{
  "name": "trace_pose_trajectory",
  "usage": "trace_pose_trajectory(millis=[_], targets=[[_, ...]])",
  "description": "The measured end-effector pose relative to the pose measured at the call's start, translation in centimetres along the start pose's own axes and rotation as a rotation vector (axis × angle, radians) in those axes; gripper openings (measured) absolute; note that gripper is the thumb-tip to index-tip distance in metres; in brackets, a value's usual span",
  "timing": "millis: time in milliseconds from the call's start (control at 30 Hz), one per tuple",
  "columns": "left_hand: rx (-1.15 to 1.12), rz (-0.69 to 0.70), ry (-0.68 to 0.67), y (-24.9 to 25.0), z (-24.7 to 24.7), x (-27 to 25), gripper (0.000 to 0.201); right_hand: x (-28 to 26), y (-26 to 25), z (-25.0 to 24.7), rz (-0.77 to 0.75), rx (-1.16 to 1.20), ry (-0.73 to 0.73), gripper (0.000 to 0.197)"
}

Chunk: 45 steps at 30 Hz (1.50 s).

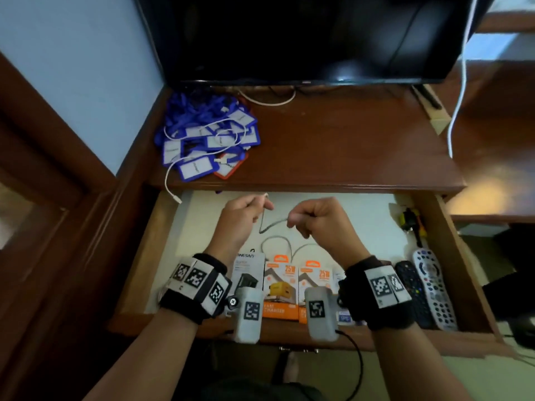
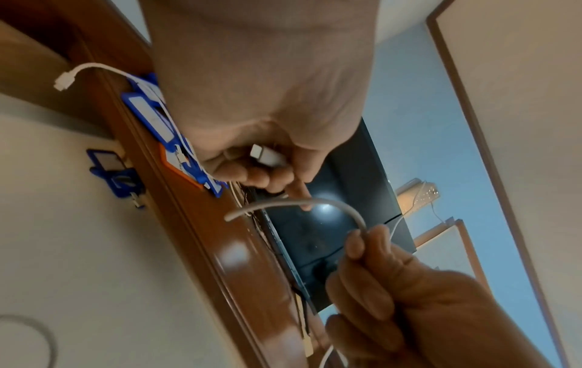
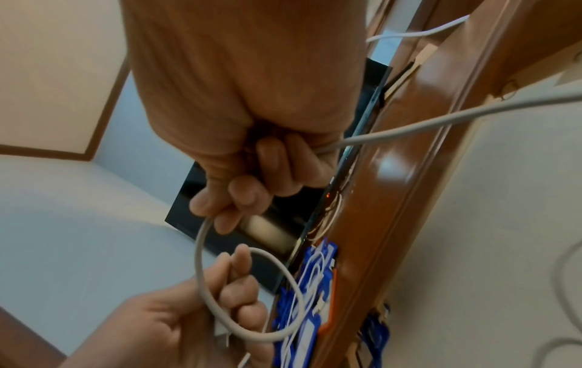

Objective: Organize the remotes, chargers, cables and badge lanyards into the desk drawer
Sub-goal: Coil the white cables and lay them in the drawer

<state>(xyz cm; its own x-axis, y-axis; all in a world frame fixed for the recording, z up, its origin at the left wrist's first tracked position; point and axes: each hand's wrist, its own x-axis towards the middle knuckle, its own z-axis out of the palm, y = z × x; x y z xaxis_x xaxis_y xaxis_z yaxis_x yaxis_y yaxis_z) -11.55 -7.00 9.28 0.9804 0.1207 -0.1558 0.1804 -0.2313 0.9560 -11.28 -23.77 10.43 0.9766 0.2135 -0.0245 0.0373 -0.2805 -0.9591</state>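
Both hands hold a grey cable [image 1: 272, 225] above the open desk drawer [image 1: 451, 256]. My left hand [image 1: 246, 208] pinches the cable's white plug end [image 2: 267, 156]. My right hand [image 1: 312, 218] grips the cable a short way along, and the slack [image 1: 278, 244] trails on the drawer floor. The right wrist view shows the cable [image 3: 201, 249] looping between my right hand [image 3: 252, 189] and my left hand [image 3: 220, 293]. Boxed chargers [image 1: 282, 282] and two remotes [image 1: 434, 287] lie at the drawer's front. Blue badge lanyards [image 1: 208, 137] are piled on the desk top, with a white cable [image 1: 170, 180] over them.
A dark television [image 1: 289, 39] stands at the back of the desk. Small tools [image 1: 414, 224] lie at the drawer's right rear. One blue badge [image 2: 107, 161] sits at the drawer's back under the desk edge. A white cord [image 1: 457, 111] hangs at the right.
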Motion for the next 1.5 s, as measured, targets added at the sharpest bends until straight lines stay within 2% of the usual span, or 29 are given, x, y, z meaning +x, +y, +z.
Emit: trace_pose_trajectory(millis=[100, 233, 433, 567, 733, 767, 867, 967, 1033, 1100, 1200, 1267, 1400, 1500], targets=[[-0.147, -0.034, -0.150, 0.6, -1.1, 0.0, 0.031, 0.9, -1.4, 1.1, -0.052, 0.026, 0.134, 0.024], [-0.323, -0.100, -0.310, 0.7, -3.3, 0.1, 0.033, 1.5, -2.3, 3.6, -0.050, 0.031, 0.263, 0.022], [-0.493, -0.263, -0.400, -0.2, -6.9, -0.4, 0.037, 1.5, -3.1, 8.3, -0.044, 0.013, 0.338, 0.014], [-0.569, -0.392, -0.423, -0.4, -9.1, -0.7, 0.034, 1.3, -3.1, 10.7, -0.020, 0.024, 0.266, 0.010], [-0.465, -0.446, -0.391, -1.3, -10.6, -1.0, 0.035, 0.7, -3.5, 12.9, 0.047, -0.012, 0.073, 0.008], [-0.464, -0.450, -0.400, -1.5, -10.9, -1.1, 0.036, 0.5, -3.6, 13.0, 0.082, -0.032, 0.038, 0.009], [-0.456, -0.411, -0.418, -1.7, -11.5, -1.7, 0.039, 0.1, -3.8, 13.1, 0.144, -0.103, -0.041, 0.029], [-0.395, -0.289, -0.362, -1.2, -11.4, -2.2, 0.038, -0.2, -4.5, 12.8, 0.101, -0.085, 0.026, 0.033], [-0.333, -0.228, -0.371, -0.9, -11.3, -2.4, 0.039, -0.3, -4.8, 12.5, 0.034, -0.099, 0.088, 0.034], [-0.353, -0.265, -0.441, -0.8, -11.4, -2.6, 0.041, -0.2, -4.9, 12.0, -0.006, -0.083, 0.131, 0.033], [-0.497, -0.320, -0.565, -0.5, -11.7, -2.9, 0.044, -0.5, -4.6, 11.3, -0.067, 0.013, 0.158, 0.029], [-0.611, -0.334, -0.541, -0.3, -12.1, -2.8, 0.045, -0.9, -4.0, 10.8, -0.096, 0.081, 0.170, 0.026], [-0.822, -0.319, -0.386, 0.3, -14.1, -2.1, 0.043, -1.8, -2.0, 8.8, -0.059, 0.162, 0.177, 0.015], [-0.825, -0.259, -0.334, 0.7, -16.3, -1.9, 0.038, -2.4, -1.1, 6.3, -0.039, 0.170, 0.265, 0.015]])
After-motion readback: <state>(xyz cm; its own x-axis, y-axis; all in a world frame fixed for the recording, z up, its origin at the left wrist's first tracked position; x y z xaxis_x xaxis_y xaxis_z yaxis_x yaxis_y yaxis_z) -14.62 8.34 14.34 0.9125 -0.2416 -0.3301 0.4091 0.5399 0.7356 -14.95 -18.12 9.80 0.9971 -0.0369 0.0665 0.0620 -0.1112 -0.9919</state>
